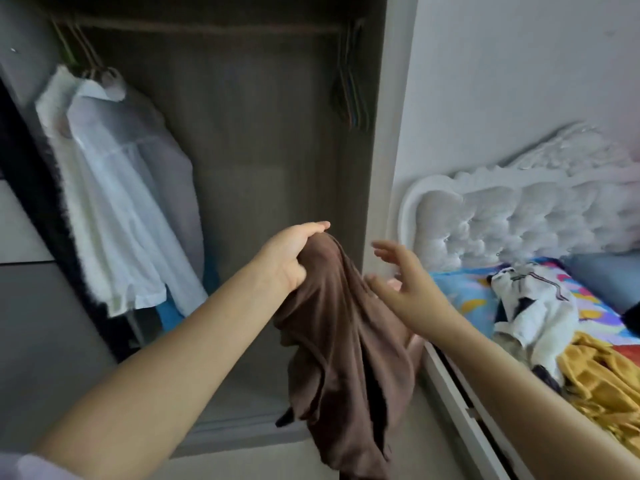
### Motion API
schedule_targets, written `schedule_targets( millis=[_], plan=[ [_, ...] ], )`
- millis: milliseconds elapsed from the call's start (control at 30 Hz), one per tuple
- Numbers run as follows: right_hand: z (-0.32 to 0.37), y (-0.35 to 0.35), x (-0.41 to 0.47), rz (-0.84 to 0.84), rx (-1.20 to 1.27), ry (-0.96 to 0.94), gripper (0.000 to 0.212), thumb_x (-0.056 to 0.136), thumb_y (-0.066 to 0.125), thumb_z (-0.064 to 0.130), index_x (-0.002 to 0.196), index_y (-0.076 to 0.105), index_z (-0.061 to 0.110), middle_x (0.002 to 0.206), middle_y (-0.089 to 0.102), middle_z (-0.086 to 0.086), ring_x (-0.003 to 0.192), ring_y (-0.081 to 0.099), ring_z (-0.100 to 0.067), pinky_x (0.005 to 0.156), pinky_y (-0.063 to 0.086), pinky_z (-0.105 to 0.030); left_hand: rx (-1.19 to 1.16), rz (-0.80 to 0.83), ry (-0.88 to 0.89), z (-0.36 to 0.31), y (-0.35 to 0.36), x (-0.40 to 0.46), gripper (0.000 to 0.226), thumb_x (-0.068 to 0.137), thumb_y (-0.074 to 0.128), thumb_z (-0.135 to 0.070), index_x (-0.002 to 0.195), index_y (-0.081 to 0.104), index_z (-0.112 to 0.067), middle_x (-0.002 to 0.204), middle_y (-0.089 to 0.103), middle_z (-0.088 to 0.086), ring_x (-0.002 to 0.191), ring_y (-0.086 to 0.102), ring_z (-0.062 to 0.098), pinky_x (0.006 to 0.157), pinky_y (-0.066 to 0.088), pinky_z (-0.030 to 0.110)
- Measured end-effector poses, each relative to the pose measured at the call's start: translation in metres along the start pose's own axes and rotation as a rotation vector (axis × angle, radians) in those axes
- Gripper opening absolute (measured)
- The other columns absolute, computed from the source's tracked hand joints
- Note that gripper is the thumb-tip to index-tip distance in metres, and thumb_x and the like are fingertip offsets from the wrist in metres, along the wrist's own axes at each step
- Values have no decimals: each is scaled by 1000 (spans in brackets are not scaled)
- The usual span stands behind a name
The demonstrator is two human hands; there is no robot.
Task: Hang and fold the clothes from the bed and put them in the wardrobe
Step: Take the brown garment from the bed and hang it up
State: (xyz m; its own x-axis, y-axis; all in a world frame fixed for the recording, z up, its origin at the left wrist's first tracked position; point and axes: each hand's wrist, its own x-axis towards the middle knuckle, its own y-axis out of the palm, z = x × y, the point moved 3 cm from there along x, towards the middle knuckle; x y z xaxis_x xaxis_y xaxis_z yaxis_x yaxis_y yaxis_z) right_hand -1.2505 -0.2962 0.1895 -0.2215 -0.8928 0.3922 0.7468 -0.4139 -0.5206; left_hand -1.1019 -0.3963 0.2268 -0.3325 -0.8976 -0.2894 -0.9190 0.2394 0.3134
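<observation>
**One-handed hold on a bunched garment**

The left hand [294, 254] pinches the brown garment [346, 341] at its top, fingers curled into the cloth; the rest hangs free, in front of the wardrobe [263, 133] opening. The right hand [398, 278] is spread, fingers loose, just beside the cloth, holding nothing.

The garment could likely slip from that single bunched pinch, or stay twisted and fold crooked. Empty hangers [349, 95] sit at the wardrobe's upper right; hung shirts [114, 188] crowd its left. More clothes [554, 341] wait on the bed [457, 292], right of the wardrobe.
</observation>
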Motion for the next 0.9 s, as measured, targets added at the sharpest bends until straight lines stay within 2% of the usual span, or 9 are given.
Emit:
schedule_targets(
  millis=[100,167,300,367,467,600,700,800,900],
  plan=[
    [27,69,-30,209,1,-41,39,72,58,72,97,49,44,99,59,16,92,58,3,75,44,-9,-102,-167,-37,-10,-34,17,17,92,59,-11,75,60,-9,76,58,5,63,54,14,59,47,24],
    [26,120,-42,416,-34,46,40,67,54,81,90,45,50,94,57,18,86,57,4,68,44,-11,-88,-255,-80,-11,-52,25,24,92,61,-17,72,54,-7,71,55,6,59,52,15,50,44,24],
    [11,163,-16,317,391,362,15,97,50,18,102,64,14,104,68,-10,94,68,-22,84,57,-43,-133,-288,-98,-5,-73,40,26,91,62,-19,69,53,-8,68,55,5,56,52,15,45,41,22],
    [9,156,10,253,576,390,24,99,43,6,92,65,11,93,70,-14,82,70,-21,75,60,-39,-186,-304,-71,-8,-89,50,27,92,59,-18,69,53,-6,66,54,6,54,53,16,44,44,24],
    [14,135,49,231,691,269,32,100,38,0,86,65,13,70,68,4,62,64,-3,59,52,-17,-227,-280,-53,-12,-120,68,26,96,52,-11,71,50,-4,68,52,10,53,56,19,52,50,31],
    [22,119,99,301,742,154,26,101,42,8,91,66,14,77,70,3,70,65,-3,62,50,-14,-227,-151,-102,-12,-143,81,20,95,48,-6,75,49,-7,63,56,10,55,57,19,54,52,31],
    [27,124,132,404,784,108,28,99,47,16,86,71,16,85,72,-3,78,68,-10,66,53,-18,193,-67,130,-32,-132,91,22,94,53,-41,96,55,-19,94,62,9,79,63,18,66,52,32],
    [33,137,165,451,752,121,32,98,50,23,79,74,15,81,73,-5,73,69,-13,62,53,-20,739,16,423,-61,-109,97,50,67,50,-81,86,56,-34,88,64,-12,90,62,9,80,51,32],
    [28,143,197,410,741,148,31,97,52,27,87,70,3,77,70,-10,69,66,-18,61,53,-23,954,48,491,-78,-100,117,34,71,59,-64,81,56,-32,83,64,-10,82,62,8,77,50,30]
  ],
)
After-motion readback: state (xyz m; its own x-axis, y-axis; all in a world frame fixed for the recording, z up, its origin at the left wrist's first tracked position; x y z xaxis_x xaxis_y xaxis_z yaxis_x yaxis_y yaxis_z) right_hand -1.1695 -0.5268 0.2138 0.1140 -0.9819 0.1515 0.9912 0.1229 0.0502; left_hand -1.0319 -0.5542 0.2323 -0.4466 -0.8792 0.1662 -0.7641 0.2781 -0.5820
